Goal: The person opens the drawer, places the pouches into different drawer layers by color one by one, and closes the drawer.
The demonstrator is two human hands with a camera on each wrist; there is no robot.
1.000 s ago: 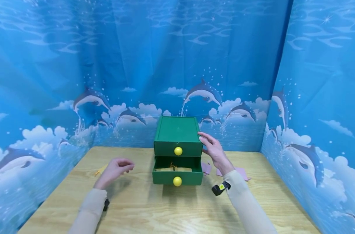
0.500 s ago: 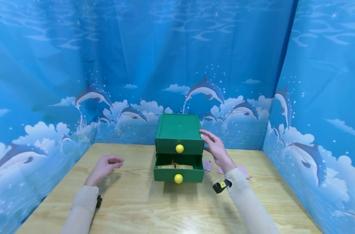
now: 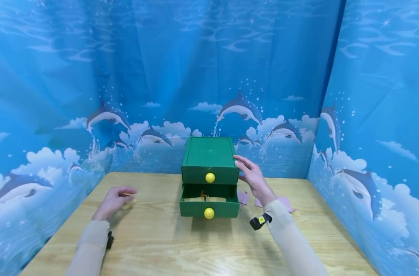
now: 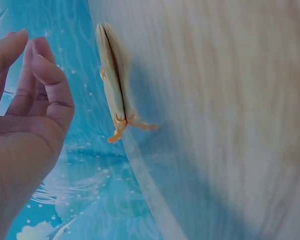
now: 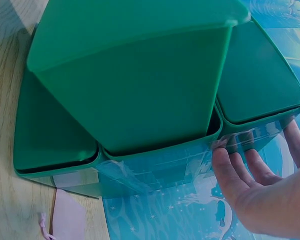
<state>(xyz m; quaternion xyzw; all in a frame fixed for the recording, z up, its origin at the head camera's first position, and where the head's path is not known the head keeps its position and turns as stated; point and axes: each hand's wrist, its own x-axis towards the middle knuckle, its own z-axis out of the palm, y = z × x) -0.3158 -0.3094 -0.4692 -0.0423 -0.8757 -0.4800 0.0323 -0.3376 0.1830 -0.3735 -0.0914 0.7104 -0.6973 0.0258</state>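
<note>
a blue dolphin curtain (image 3: pixel 168 80) closes in the wooden table (image 3: pixel 161 245). in the middle stands the green chest (image 3: pixel 211 151), one drawer (image 3: pixel 192 211) pulled out, unchanged over the past second. the right hand (image 3: pixel 253 180) has stayed at the chest's side, fingers fairly straight, resting there and gripping nothing. what has changed is the left hand (image 3: pixel 112 201): it has moved left, farther from the chest, to the pale yellow bag (image 4: pixel 113 95) on the table's left part. its fingers curve loosely with a gap to the thumb, and the left wrist view shows them apart from the bag, so the bag seems not taken up; the right hand appears to steady the chest meanwhile. pink bags (image 3: pixel 285 203) lie right of the chest. no brand or label is readable; the yellow mark (image 3: pixel 262 220) at the right wrist is too small.
</note>
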